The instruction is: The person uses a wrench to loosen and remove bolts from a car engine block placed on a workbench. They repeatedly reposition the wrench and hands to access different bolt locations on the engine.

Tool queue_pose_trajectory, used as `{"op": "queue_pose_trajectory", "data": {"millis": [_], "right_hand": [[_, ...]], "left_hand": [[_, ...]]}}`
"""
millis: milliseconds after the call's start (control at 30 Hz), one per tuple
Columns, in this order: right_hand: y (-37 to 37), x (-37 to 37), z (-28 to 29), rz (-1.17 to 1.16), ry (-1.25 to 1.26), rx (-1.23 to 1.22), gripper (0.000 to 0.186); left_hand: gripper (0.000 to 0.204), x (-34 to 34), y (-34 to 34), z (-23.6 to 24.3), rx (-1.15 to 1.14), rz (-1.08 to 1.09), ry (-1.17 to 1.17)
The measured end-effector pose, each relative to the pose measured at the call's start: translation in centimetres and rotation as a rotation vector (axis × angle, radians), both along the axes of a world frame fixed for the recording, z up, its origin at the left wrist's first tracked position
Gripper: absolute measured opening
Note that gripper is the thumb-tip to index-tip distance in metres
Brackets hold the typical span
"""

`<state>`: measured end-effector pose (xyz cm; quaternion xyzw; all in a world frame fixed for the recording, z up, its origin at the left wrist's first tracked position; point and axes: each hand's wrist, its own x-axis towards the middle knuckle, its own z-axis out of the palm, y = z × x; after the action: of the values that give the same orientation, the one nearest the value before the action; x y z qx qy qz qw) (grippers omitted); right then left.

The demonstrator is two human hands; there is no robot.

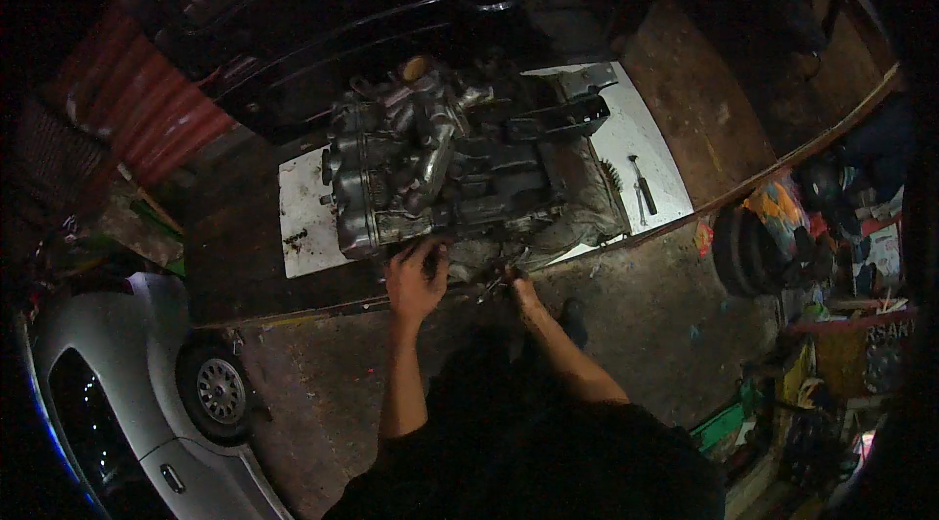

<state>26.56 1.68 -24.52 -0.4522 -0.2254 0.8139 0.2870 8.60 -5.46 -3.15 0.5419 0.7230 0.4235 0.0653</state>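
A greasy metal engine (450, 178) lies on a white board on the workbench, its ribbed valve cover (354, 197) toward the left. My left hand (419, 277) rests against the engine's near edge, thumb and fingers apart, with nothing visible in its grasp. To its right, my right hand (521, 290) is closed at the near edge of the engine. Small dark and shiny metal shows at its fingertips, too dim to name. A grimy cloth-like cover (587, 212) drapes over the engine's right end.
On the white board (650, 143) lie a small dark-handled tool (646, 195) and a brush-like bristled piece (611, 176). The wooden workbench (254, 271) runs across in front of me. A silver car (147, 373) stands at left; a dark tyre (740, 251) and cluttered shelves are at right.
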Motion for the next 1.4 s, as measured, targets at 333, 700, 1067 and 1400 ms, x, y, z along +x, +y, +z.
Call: {"op": "queue_pose_trajectory", "data": {"millis": [333, 700, 1067, 1400], "right_hand": [[2.4, 4.0, 6.3, -0.181, 0.152, -0.282, 0.023], [4.7, 8.9, 0.7, -0.369, 0.648, -0.438, 0.024], [5.3, 6.7, 5.4, -0.454, 0.692, -0.663, 0.009], [8.0, 8.4, 3.5, -0.341, 0.915, -0.761, 0.012]], "left_hand": [[0.015, 0.0, 0.4, 0.6, -0.075, -0.070, -0.078], [0.016, 0.2, 0.4, 0.9, -0.072, -0.061, -0.035], [0.019, -0.2, 0.1, -0.5, -0.009, -0.026, 0.055], [0.015, 0.3, 0.2, 0.9, -0.002, -0.038, 0.005]]}}
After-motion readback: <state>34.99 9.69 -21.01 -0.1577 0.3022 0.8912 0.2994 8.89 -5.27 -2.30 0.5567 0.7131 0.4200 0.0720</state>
